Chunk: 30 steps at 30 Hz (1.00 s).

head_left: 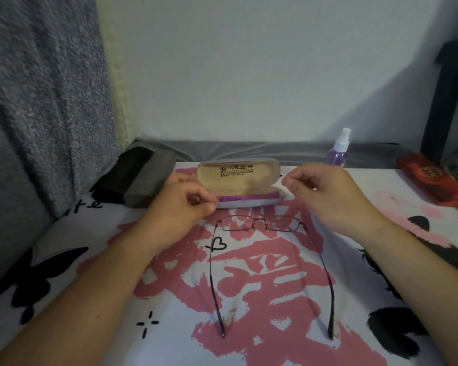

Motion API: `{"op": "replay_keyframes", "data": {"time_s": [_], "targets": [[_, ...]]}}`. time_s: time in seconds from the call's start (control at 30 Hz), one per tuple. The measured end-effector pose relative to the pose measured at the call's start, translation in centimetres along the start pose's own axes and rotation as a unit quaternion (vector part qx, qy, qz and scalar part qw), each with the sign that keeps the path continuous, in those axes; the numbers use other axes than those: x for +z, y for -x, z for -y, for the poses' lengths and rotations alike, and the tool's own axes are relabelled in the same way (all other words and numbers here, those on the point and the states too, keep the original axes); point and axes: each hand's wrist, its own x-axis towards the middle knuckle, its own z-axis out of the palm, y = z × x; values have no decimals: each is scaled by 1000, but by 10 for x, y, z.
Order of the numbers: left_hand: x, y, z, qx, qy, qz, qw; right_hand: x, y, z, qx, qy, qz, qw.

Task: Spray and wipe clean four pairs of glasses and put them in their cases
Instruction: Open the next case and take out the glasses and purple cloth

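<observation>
Thin dark wire-frame glasses (262, 224) lie unfolded on the patterned tabletop (249, 286), just before an open beige-lined case (238, 184). The left hand (180, 207) pinches the case's purple cloth (246, 199); the right hand (328, 192) hovers, loosely curled, empty.

One pair of glasses (262, 225), four cases: open (237, 180), red (434, 180), black (122, 178), grey (151, 180); one spray bottle (339, 151).
</observation>
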Motion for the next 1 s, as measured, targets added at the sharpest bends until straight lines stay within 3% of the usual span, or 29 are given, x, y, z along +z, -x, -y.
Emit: {"op": "replay_keyframes", "data": {"time_s": [0.2,0.53,0.73,1.0], "targets": [[7,3,-1,27,-43,4,999,2,-15,3,-78,80,11,994],[8,-2,6,72,-26,18,997,23,-44,16,-103,315,147,932],[7,-2,8,84,-23,-4,996,18,-37,16,-135,264,166,940],[11,-4,16,108,-10,-18,994,22,-36,8,-189,341,161,907]]}}
